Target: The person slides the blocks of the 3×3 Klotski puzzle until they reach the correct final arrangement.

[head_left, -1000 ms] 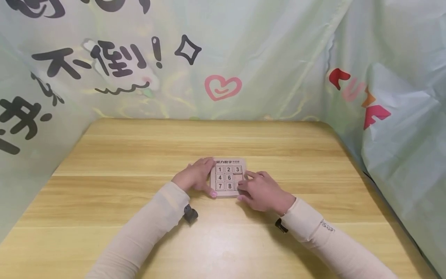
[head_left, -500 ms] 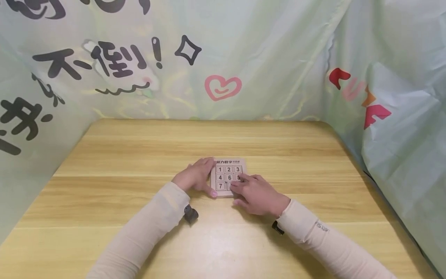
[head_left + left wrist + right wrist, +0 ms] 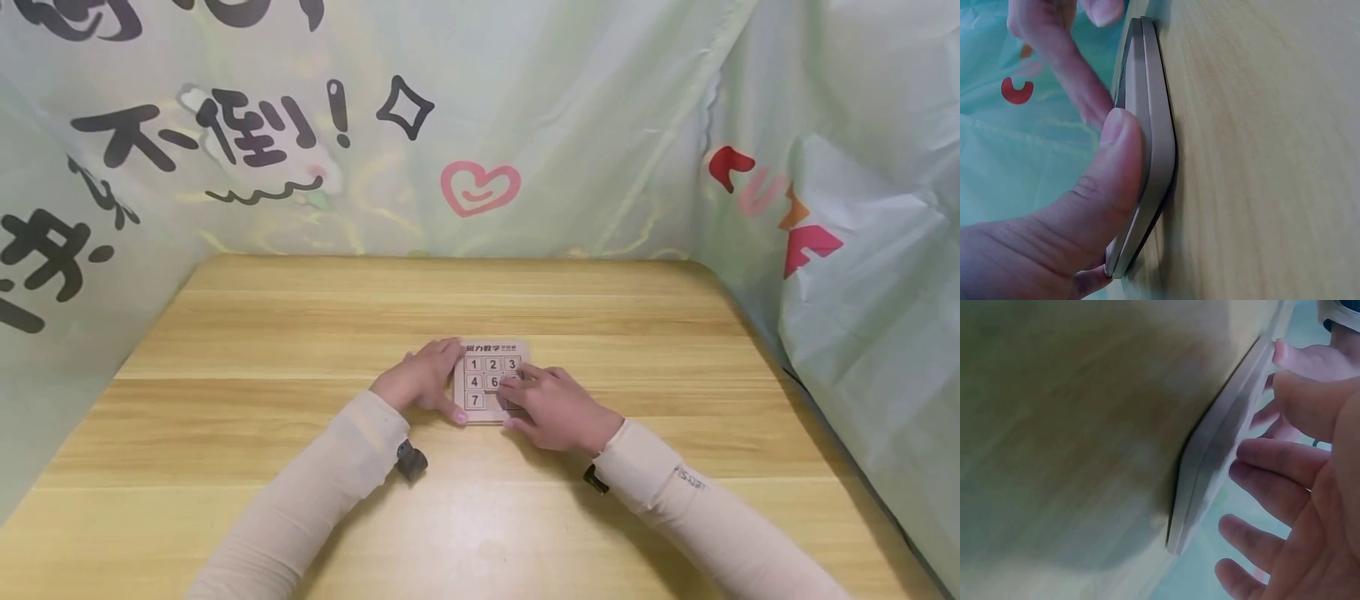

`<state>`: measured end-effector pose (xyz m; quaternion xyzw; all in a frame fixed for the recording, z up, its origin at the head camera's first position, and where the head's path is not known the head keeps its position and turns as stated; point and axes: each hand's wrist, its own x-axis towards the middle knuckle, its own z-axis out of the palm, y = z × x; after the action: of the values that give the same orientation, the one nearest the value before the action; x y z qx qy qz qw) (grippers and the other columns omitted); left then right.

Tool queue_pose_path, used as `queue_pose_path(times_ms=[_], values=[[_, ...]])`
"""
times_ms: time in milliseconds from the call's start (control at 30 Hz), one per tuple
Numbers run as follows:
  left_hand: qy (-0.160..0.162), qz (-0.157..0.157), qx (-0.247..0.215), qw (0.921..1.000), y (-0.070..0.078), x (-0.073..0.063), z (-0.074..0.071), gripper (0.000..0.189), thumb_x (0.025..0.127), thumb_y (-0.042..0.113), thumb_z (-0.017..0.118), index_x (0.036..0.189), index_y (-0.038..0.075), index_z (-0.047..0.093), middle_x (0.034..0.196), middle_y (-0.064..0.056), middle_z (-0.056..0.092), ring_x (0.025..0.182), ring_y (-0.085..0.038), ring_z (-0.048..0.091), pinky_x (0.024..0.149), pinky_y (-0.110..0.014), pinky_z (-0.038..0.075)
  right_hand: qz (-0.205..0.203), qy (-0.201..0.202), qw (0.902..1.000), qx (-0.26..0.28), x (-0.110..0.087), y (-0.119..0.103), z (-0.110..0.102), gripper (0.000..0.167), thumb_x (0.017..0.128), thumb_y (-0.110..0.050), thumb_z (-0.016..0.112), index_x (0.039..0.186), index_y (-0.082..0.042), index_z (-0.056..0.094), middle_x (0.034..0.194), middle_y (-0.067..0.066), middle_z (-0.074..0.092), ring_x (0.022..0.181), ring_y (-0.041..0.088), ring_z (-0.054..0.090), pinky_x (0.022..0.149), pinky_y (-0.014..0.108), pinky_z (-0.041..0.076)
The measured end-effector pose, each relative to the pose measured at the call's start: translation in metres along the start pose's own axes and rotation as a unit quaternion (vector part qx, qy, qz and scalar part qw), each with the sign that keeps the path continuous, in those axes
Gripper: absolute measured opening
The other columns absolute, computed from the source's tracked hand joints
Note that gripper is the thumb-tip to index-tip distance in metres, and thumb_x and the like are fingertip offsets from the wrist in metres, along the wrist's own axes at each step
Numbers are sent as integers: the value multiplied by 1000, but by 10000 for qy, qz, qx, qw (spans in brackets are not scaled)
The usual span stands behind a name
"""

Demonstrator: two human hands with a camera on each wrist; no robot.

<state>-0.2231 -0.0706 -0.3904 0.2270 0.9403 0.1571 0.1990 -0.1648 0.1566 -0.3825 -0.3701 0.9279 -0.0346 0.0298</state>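
A number sliding puzzle (image 3: 491,348) lies flat on the wooden table, its title strip at the far side. Visible tiles read 1, 2, 3 on top, then 4 and 6, then 7; the bottom middle slot is bare. My left hand (image 3: 423,379) holds the board's left side between thumb and fingers; in the left wrist view the thumb (image 3: 1100,187) presses its edge. Over the board's right side, fingertips of my right hand (image 3: 562,412) touch the tiles, hiding those at middle right and partly at bottom right. In the right wrist view its fingers (image 3: 1279,459) are loosely bent.
The wooden table (image 3: 300,333) stretches around the puzzle on all sides. Behind it hangs a pale green printed cloth (image 3: 585,125) with lettering and a pink heart, and more cloth covers both sides. Each forearm has a light sleeve (image 3: 315,500) with a dark device at the wrist.
The bare slot went from middle right to bottom middle. The 5 tile went up, the 8 slid right. My right hand shifted left, then slightly up; the left hand stayed.
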Motion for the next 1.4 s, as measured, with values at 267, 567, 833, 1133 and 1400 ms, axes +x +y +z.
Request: queue_pose_path(times_ms=[267,567,833,1133,1400], values=[[7,16,-7,10000,0,0,0,119,59,50,86,152,6,25,159,-14,18,145,-35,16,111,-66,14,-64,-215,9997,50,0,-5,0,48,92,-37,64,131,-9,61,135,8,57,131,41,42,101,60,39],[-19,-23,-51,10000,-1,1,-2,120,60,51,86,152,5,24,160,-14,15,145,-35,14,112,-65,12,-197,-179,9996,98,-7,-8,-3,50,92,-37,65,131,-7,61,134,8,59,131,40,43,101,60,40],[-28,-42,-35,10000,-1,1,1,120,60,51,86,152,6,24,160,-13,16,145,-35,14,111,-65,12,542,-160,9984,28,-3,0,0,54,91,-37,66,132,-5,58,137,11,56,131,43,41,101,61,39],[-74,-35,-18,10000,-1,1,3,120,60,51,86,152,6,24,160,-14,16,145,-34,14,111,-66,14,216,-328,9984,414,1,-3,4,62,91,-38,65,140,-3,50,145,13,47,135,44,35,102,63,36],[-49,-26,-7,10000,0,-1,1,120,59,51,85,152,5,24,159,-14,17,145,-35,15,111,-66,14,277,-367,9980,441,1,-4,3,62,91,-38,65,140,-2,50,146,14,45,136,44,34,103,63,35]])
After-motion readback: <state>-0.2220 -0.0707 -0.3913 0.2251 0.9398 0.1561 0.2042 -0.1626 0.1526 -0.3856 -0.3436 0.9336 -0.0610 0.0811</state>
